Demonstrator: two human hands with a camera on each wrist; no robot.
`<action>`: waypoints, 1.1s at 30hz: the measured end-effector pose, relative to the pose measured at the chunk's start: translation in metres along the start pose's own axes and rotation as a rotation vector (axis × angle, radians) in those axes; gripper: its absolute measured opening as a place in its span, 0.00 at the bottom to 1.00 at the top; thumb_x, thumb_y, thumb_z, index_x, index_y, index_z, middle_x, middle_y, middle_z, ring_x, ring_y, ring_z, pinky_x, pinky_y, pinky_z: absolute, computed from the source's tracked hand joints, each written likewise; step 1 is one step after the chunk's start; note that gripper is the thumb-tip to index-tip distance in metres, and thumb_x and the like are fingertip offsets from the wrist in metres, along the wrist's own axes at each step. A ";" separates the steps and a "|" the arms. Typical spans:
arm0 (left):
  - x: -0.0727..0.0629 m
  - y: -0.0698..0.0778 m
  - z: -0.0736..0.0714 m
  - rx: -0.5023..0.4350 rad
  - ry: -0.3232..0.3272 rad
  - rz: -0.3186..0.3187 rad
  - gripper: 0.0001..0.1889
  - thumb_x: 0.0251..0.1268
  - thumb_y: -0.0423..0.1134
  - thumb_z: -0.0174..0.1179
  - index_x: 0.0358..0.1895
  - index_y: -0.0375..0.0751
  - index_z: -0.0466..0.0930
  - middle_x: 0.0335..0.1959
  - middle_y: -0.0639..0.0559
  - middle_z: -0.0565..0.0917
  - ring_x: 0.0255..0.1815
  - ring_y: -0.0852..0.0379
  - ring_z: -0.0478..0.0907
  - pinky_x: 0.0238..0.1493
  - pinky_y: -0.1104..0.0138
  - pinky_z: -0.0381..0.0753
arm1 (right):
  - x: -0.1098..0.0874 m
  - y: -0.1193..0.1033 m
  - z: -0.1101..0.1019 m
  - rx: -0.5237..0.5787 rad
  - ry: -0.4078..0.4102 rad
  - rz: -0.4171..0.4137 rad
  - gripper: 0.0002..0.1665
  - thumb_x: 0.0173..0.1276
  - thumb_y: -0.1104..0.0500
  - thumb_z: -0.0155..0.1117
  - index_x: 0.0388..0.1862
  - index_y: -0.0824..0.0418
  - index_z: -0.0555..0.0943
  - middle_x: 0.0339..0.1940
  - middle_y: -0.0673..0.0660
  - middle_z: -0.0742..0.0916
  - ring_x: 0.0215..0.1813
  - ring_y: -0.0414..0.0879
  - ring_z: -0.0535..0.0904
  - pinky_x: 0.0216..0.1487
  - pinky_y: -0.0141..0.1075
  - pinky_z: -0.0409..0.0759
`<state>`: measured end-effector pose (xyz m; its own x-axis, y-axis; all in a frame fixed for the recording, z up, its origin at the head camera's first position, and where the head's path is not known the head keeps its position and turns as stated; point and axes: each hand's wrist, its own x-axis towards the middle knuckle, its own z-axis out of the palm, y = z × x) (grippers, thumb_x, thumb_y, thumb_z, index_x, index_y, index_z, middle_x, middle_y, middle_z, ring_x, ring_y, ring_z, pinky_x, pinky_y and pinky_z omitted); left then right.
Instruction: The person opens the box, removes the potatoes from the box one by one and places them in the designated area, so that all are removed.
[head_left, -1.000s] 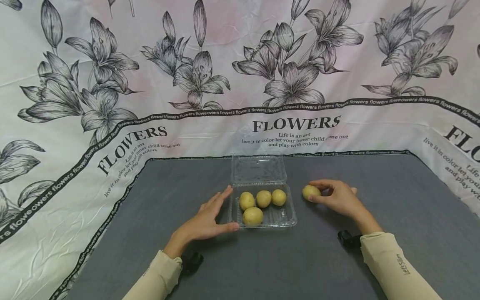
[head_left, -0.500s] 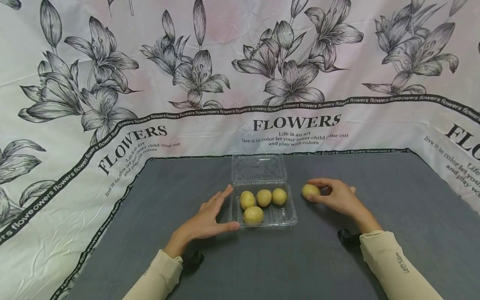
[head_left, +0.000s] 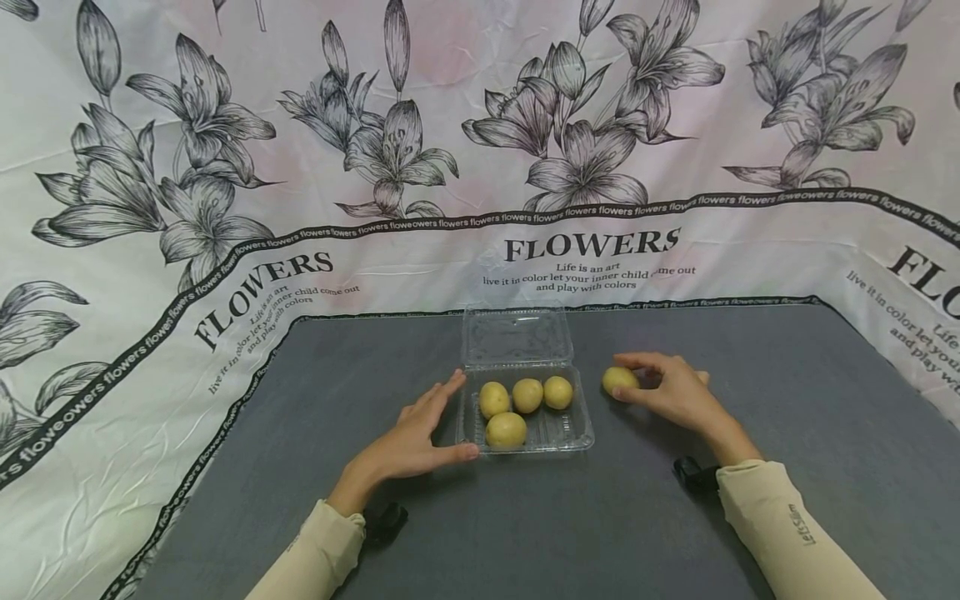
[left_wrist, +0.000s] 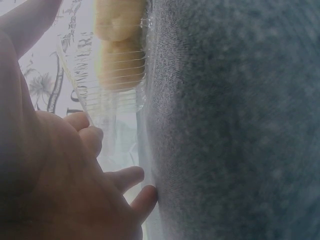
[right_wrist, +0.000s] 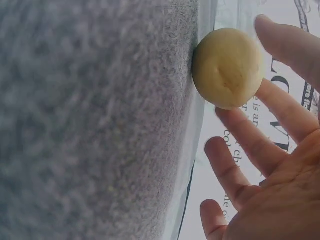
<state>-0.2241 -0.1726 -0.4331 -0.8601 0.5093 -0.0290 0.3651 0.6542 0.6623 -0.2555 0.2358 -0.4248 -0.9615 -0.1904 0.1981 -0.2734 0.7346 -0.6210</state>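
A clear plastic clamshell box (head_left: 557, 433) stands with its lid (head_left: 517, 337) tipped back, holding several round yellow fruits (head_left: 506, 431). My left hand (head_left: 408, 437) is spread along the box's left side, thumb at the front corner and fingertips at the back left edge. In the left wrist view, fingers (left_wrist: 127, 177) lie along the see-through wall. To the right of the box, another yellow fruit (right_wrist: 227, 68) with a small dimple rests on the grey surface. My right hand (head_left: 678, 396) is around it, with extended fingers (right_wrist: 257, 145) beside it and the thumb held apart.
The grey cloth-covered table (head_left: 540, 525) reaches to a white flower-printed curtain (head_left: 420, 267) at the back and sides. The lid's far edge overlaps the curtain's foot. Dark wrist cameras (head_left: 386, 525) sit under both cuffs.
The right hand's thumb and index finger stand slightly wider around the single fruit than before. The left hand, the box and the fruits in it have kept their places.
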 end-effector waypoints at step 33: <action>0.001 -0.001 0.001 0.007 0.006 0.003 0.55 0.62 0.64 0.66 0.84 0.64 0.38 0.85 0.64 0.40 0.87 0.42 0.38 0.78 0.33 0.42 | 0.001 -0.049 0.025 0.078 0.157 -0.253 0.29 0.55 0.58 0.82 0.58 0.55 0.86 0.56 0.58 0.89 0.46 0.53 0.72 0.49 0.45 0.52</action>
<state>-0.2249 -0.1723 -0.4346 -0.8610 0.5080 -0.0231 0.3698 0.6567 0.6573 -0.2436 0.1830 -0.4133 -0.8482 -0.2536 0.4651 -0.5110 0.6230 -0.5922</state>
